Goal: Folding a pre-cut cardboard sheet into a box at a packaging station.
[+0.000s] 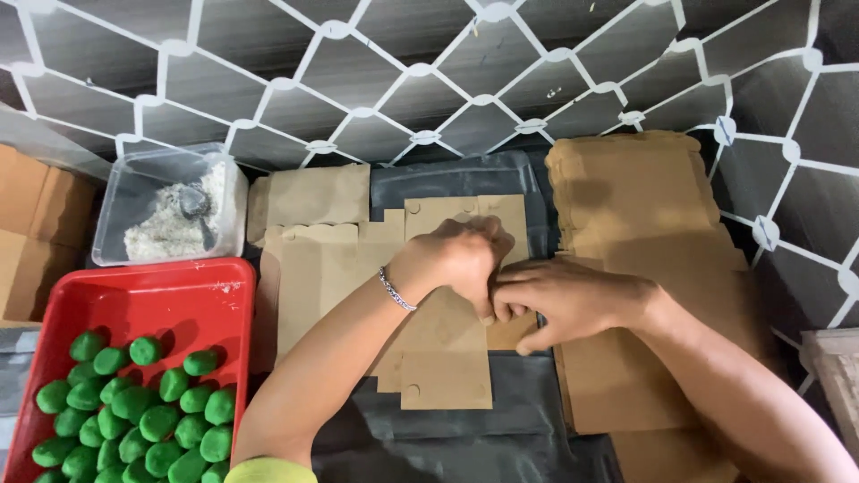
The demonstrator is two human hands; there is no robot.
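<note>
My left hand (458, 259) and my right hand (565, 300) meet over a flat brown cardboard box blank (445, 362) lying on a dark plastic sheet (528, 420). Both hands pinch the blank's right edge near its middle, fingers curled on the cardboard. A thin bracelet circles my left wrist. More flat blanks (313, 268) lie to the left beneath it. A tall stack of the same brown blanks (635, 201) sits just right of my right hand.
A red tray (192, 300) at the lower left holds several green round lumps (134, 402). Behind it stands a clear plastic tub (228, 201) with grey-white powder. Brown cartons (36, 224) sit at the far left. The floor is dark tile with white lines.
</note>
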